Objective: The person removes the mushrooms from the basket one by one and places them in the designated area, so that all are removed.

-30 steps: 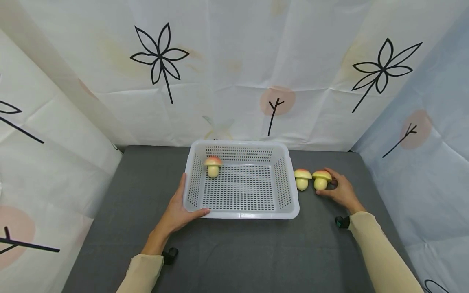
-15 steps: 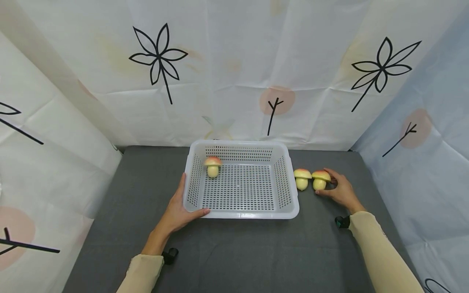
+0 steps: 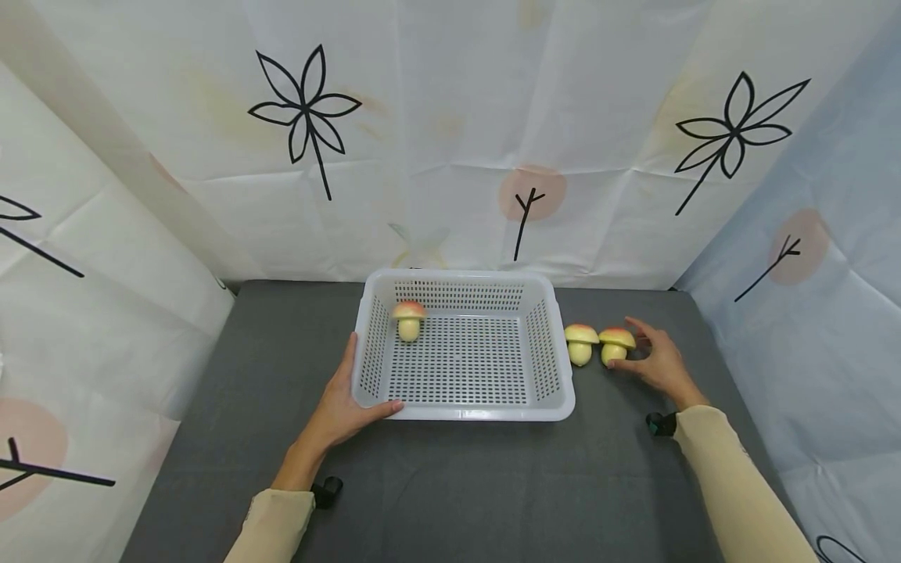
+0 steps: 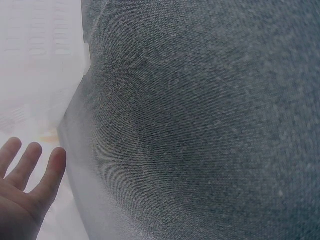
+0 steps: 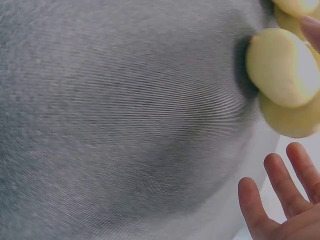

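Observation:
In the head view a white perforated plastic basket (image 3: 454,412) stands on the grey cloth, with one toy mushroom (image 3: 409,320) inside near its left wall. My left hand (image 3: 343,407) rests against the basket's front left corner, thumb along the front rim; its visible fingers look straight in the left wrist view. Two more mushrooms stand side by side to the right: one mushroom (image 3: 580,345) near the basket wall, another mushroom (image 3: 615,346) beside it. Around the outer one my right hand (image 3: 662,363) is spread, fingers apart from the cap and the thumb close to the stem.
Grey cloth (image 3: 479,493) covers the table. White fabric walls (image 3: 436,117) with black leaf drawings enclose the back and both sides; the basket's rear edge is close to the back one.
The outer mushroom has shifted slightly left, up against its neighbour. My right hand's fingers have since spread away from it, and the hand has moved slightly right. My left hand is unmoved.

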`<state>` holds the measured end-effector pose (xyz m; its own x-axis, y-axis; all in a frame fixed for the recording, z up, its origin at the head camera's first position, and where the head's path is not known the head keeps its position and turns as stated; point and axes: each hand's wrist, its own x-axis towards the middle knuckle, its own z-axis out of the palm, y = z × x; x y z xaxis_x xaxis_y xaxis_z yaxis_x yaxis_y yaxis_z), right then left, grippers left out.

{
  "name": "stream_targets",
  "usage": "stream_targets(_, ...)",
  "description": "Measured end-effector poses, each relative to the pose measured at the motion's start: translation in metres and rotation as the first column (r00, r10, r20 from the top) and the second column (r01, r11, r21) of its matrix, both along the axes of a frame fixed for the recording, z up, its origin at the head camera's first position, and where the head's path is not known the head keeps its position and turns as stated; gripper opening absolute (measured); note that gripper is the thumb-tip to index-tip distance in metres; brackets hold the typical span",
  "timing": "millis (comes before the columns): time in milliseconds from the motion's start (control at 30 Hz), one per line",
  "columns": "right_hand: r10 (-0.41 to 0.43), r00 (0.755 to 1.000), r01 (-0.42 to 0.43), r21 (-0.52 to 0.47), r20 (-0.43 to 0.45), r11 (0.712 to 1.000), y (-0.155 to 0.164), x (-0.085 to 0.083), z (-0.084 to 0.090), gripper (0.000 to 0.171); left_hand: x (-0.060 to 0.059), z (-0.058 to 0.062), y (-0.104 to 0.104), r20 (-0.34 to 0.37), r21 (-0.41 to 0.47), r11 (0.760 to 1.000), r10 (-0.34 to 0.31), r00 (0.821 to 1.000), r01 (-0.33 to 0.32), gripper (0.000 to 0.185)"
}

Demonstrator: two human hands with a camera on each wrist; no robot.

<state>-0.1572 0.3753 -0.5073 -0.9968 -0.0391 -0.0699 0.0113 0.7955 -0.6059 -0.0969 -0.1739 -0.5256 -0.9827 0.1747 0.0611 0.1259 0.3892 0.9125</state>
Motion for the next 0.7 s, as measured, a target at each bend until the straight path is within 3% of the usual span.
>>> stream_targets(333, 0.022, 0.997, -0.021, 0.005, -0.073, 1.0, -0.007, 0.001, 0.024, 0.091, 0.001, 0.002, 0.0, -0.003, 0.004, 1.0, -0.002, 1.0, 0.002, 0.138)
stream_targets(700, 0.079, 0.977, -0.077, 0.018, -0.198, 0.997, -0.026, 0.001, 0.05, 0.09, 0.0, 0.001, 0.001, -0.001, 0.005, 1.0, -0.008, 1.0, 0.008, 0.136)
